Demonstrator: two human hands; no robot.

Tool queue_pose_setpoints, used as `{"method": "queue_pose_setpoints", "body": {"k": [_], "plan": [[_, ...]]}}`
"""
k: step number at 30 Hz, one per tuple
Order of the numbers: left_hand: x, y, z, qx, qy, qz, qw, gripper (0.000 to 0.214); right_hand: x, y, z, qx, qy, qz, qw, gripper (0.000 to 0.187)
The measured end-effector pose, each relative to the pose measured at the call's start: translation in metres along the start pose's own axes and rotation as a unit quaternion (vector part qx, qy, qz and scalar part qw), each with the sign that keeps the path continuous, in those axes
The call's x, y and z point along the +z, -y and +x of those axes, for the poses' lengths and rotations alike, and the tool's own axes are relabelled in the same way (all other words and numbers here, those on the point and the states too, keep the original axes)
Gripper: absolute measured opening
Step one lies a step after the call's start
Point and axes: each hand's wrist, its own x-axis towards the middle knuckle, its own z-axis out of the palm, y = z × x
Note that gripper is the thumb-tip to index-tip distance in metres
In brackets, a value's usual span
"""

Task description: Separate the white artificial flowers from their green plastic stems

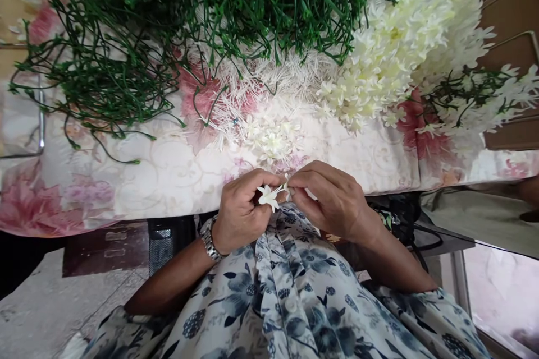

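My left hand [242,210], with a metal watch on the wrist, is closed in front of my lap. A white artificial flower [268,197] shows between its thumb and forefinger. Close beside it, my right hand [330,196] pinches a second small white flower [287,184], seen mostly edge-on. The fingertips of both hands almost meet, and whatever lies inside the left fist is hidden. Just beyond the hands, a small heap of loose white flowers [273,136] lies on the floral tablecloth [160,179].
Bunches of green plastic stems [261,0] fill the far side, with more stems [113,84] at the left. Thin white stamen-like pieces [303,76] lie in the middle. A large pile of cream flowers [387,56] spreads at the right, beside flowered stems [471,98].
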Motion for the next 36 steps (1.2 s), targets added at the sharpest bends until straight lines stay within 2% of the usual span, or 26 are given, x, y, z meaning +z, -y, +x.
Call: {"method": "queue_pose_setpoints", "body": {"k": [4, 11, 22, 36], "plan": [[0.0, -0.001, 0.001, -0.029, 0.001, -0.006, 1.0, 0.018, 0.004, -0.002, 0.0, 0.01, -0.022, 0.031, 0.999, 0.009], [-0.001, -0.003, 0.004, -0.037, -0.001, -0.01, 0.999, 0.019, 0.008, -0.002, 0.0, 0.034, -0.035, 0.063, 0.997, 0.013], [0.0, -0.003, 0.004, -0.076, 0.005, -0.024, 0.997, 0.021, 0.013, 0.003, 0.004, 0.037, -0.063, 0.047, 0.996, 0.014], [0.0, -0.002, 0.003, -0.081, -0.027, -0.026, 0.996, 0.021, 0.027, 0.006, 0.009, 0.045, -0.113, 0.029, 0.992, 0.018]]}}
